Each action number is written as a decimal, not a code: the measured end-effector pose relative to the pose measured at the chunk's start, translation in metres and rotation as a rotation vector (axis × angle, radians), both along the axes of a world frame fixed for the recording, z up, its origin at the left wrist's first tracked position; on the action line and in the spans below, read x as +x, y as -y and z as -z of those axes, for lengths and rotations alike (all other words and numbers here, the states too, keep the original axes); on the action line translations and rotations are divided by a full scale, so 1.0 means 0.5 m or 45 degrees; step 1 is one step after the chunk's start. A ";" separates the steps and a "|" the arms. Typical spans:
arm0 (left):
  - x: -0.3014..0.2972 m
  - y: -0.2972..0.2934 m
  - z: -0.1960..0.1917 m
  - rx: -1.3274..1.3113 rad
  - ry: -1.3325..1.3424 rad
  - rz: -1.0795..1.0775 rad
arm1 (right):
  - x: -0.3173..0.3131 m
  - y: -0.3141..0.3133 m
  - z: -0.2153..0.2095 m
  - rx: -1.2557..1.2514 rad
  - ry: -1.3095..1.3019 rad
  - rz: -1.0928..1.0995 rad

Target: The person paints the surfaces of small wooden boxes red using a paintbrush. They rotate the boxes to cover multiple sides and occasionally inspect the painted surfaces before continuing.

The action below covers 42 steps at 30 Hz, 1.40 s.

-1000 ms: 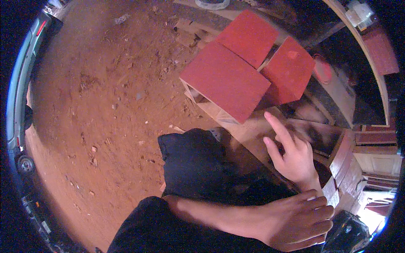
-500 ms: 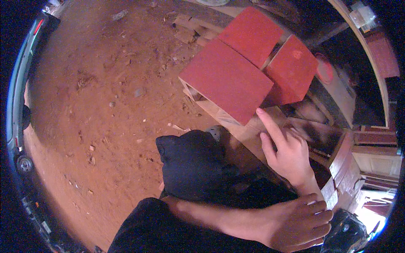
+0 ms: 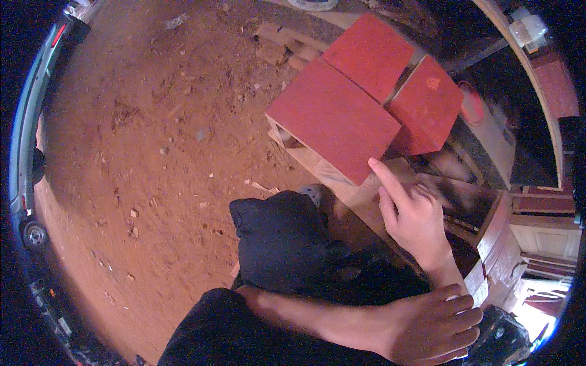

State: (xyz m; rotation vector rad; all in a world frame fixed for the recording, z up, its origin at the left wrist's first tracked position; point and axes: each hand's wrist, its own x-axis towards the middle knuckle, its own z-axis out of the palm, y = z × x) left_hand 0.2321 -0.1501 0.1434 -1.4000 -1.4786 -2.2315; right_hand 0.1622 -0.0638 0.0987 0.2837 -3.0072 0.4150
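My right hand (image 3: 416, 222) has its index finger stretched toward the near corner of a red panel (image 3: 334, 119). The fingertip is at the panel's edge, and whether it touches cannot be made out. Its thumb stands apart and the other fingers are curled, with nothing visible in them. Lower down, my left hand (image 3: 430, 323) lies across the right forearm with its fingers curled. A small pale bit shows between those fingers; what they grip is hidden. Beyond the near panel lie a second red panel (image 3: 369, 55) and a third one (image 3: 427, 104), with narrow gaps between them.
A pale wooden board (image 3: 326, 171) runs under the panels. To the left is brown ground (image 3: 171, 158) strewn with chips. A parked vehicle (image 3: 30, 152) stands at the far left. Dark wooden framing (image 3: 464, 201) and a white panelled piece (image 3: 546, 238) are at the right.
The panels sit slightly lower and farther right in the picture, as the view has shifted a little. Both hands keep nearly the same pose.
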 end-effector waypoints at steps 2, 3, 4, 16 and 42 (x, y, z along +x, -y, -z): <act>-0.002 -0.002 -0.002 0.033 0.001 -0.067 | 0.003 0.002 0.002 0.040 0.019 0.011; -0.004 -0.002 -0.003 0.046 0.003 -0.090 | 0.004 0.002 0.002 0.050 0.021 0.012; -0.006 0.000 -0.005 0.050 0.006 -0.095 | 0.004 0.004 0.003 0.060 0.022 0.013; -0.035 0.035 -0.015 -0.068 -0.116 -0.012 | 0.006 0.012 0.015 -0.096 0.074 0.038; -0.032 0.037 -0.006 -0.027 -0.157 -0.064 | -0.131 0.070 -0.027 -0.054 -0.021 0.192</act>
